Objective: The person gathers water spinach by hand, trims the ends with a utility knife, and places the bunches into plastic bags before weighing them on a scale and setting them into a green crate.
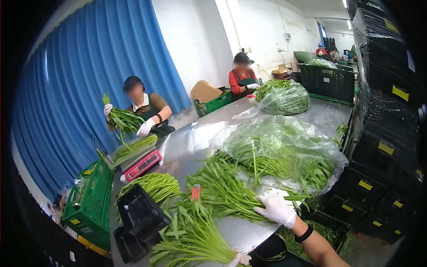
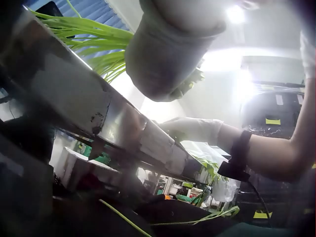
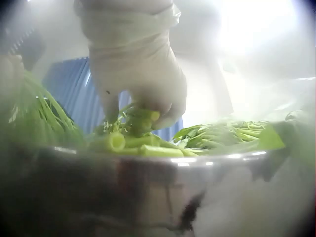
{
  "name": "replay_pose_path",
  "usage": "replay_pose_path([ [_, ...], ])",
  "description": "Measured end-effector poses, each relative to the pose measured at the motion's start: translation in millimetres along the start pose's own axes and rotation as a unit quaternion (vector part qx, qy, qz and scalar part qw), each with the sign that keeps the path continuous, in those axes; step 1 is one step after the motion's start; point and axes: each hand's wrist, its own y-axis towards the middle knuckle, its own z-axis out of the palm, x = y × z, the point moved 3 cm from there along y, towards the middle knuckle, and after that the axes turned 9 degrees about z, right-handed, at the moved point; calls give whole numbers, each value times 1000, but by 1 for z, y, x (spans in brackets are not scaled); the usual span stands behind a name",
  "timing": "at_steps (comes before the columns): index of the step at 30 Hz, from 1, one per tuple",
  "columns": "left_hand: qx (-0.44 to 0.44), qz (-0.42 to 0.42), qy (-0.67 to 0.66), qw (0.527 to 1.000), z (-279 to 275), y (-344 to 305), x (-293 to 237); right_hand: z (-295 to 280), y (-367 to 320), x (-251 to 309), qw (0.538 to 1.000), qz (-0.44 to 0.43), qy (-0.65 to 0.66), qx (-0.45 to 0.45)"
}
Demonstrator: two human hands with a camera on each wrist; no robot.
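At the bottom of the head view, my gloved left hand grips the cut ends of a bunch of water spinach, its leaves fanning out to the left. The left wrist view shows that glove wrapped round the stems above the table's edge. My gloved right hand reaches to the stem ends of a larger pile of water spinach near the table's front edge. In the right wrist view its fingers curl down and pinch some hollow stems; other stem ends lie just below.
Black trays and a red scale stand left of the greens. A small red-orange object lies among the leaves. Behind is a clear plastic bag of greens. Stacked black crates rise at right; two people work across the table.
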Motion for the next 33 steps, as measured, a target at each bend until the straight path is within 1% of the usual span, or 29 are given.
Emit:
replay_pose_path([
  [1, -1, 1, -1, 1000, 1, -1, -2, 2, -2, -1, 999, -9, -34, 20],
  [2, -10, 12, 13, 1000, 2, -2, -4, 5, -3, -6, 1000, -4, -7, 8],
  [3, -19, 22, 26, 999, 1, -4, -6, 5, -2, -10, 1000, -5, -7, 11],
  [5, -14, 29, 32, 999, -1, -3, -6, 2, 2, -14, 1000, 3, 17, 13],
  [6, -6, 37, 39, 999, -1, -2, -6, 2, 3, -16, 998, 11, 50, -24],
  [7, -5, 37, 39, 999, -2, -2, -7, 2, 4, -15, 998, 11, 50, -25],
  [9, -5, 21, 40, 999, -3, -3, -7, -6, 5, -16, 972, 63, 183, -133],
  [10, -5, 22, 39, 999, -2, -3, -6, -8, 5, -19, 933, 123, 328, -80],
  [11, -19, 31, 48, 998, -1, -2, -5, -13, 3, -13, 934, 121, 328, -79],
  [12, -34, 39, 57, 997, -1, -3, -4, -16, -3, -8, 859, 177, 479, -39],
  [13, -36, 37, 57, 997, 2, -4, -6, -20, -12, 1, 755, 230, 614, 2],
  [14, -35, 36, 111, 993, 7, -5, -9, -28, -27, 18, 766, 272, 581, 41],
  [15, -33, 36, 165, 985, 11, -5, -11, -12, -41, 19, 749, 254, 604, 93],
  [16, -60, 39, 149, 986, 11, -5, -9, -4, -56, 26, 756, 255, 590, 122],
  [17, -63, 35, 151, 986, 13, -6, -6, 6, -71, 35, 762, 256, 575, 153],
  [19, -106, 61, 136, 983, 13, -9, -4, 24, -90, 48, 809, 149, 550, 145],
  [20, -106, 83, 135, 982, 13, -9, -4, 26, -96, 57, 821, 130, 536, 143],
  [21, -112, 82, 138, 981, 13, -11, -4, 33, -103, 60, 813, 139, 547, 141],
  [23, -83, 97, 165, 978, 13, -14, -7, 45, -110, 61, 781, 166, 574, 182],
  [24, -78, 119, 170, 975, 12, -14, -8, 39, -107, 64, 779, 166, 576, 184],
  [25, -79, 119, 172, 975, 11, -14, -10, 30, -102, 71, 737, 184, 598, 256],
  [26, -75, 104, 138, 982, 11, -14, -11, 26, -101, 75, 690, 201, 614, 325],
  [27, -70, 89, 104, 988, 11, -15, -11, 30, -104, 73, 689, 204, 615, 325],
  [28, -70, 88, 103, 988, 9, -15, -12, 37, -107, 69, 664, 217, 619, 359],
  [29, -76, 58, 81, 992, 6, -15, -10, 42, -109, 67, 639, 228, 621, 393],
  [30, -82, 29, 60, 994, 6, -15, -9, 33, -103, 71, 638, 195, 647, 369],
  [31, -82, 30, 59, 994, 7, -16, -10, 30, -105, 74, 639, 195, 647, 369],
  [33, -94, 10, 46, 994, 12, -18, -12, 25, -104, 73, 690, 202, 637, 280],
])
